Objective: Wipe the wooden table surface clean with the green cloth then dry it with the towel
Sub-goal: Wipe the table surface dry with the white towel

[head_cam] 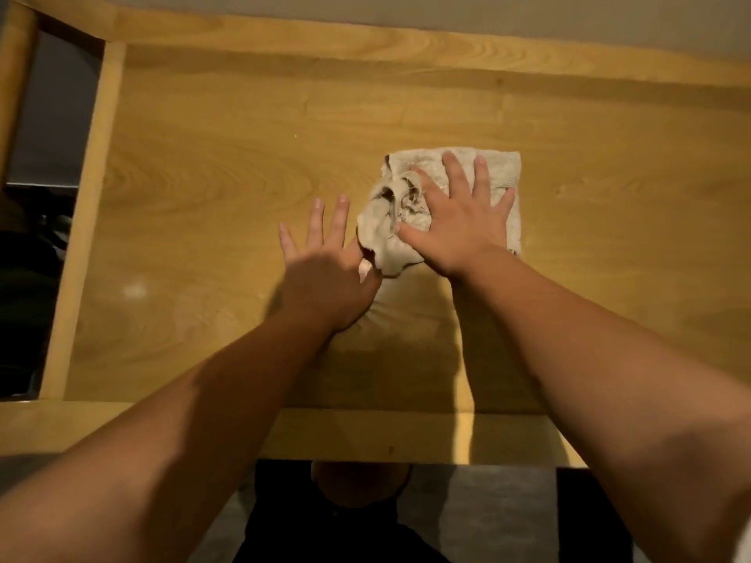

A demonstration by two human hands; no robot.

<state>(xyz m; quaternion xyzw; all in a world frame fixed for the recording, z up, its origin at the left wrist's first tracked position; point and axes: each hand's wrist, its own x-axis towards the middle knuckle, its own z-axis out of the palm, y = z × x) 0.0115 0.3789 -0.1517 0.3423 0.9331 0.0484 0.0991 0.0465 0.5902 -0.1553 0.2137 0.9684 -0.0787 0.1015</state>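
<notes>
A beige towel lies on the wooden table, right of the middle, bunched up at its left side. My right hand presses flat on the towel with its fingers spread. My left hand lies just left of the towel, its outer fingers straight on the wood. Thumb and forefinger of that hand seem to pinch the towel's lower left corner, though the grip itself is partly hidden. No green cloth is in view.
The table has a raised wooden rim at the far side and a rail on the left. Its near edge runs below my forearms. A dark gap opens left of the table. A faint damp sheen shows at the lower left.
</notes>
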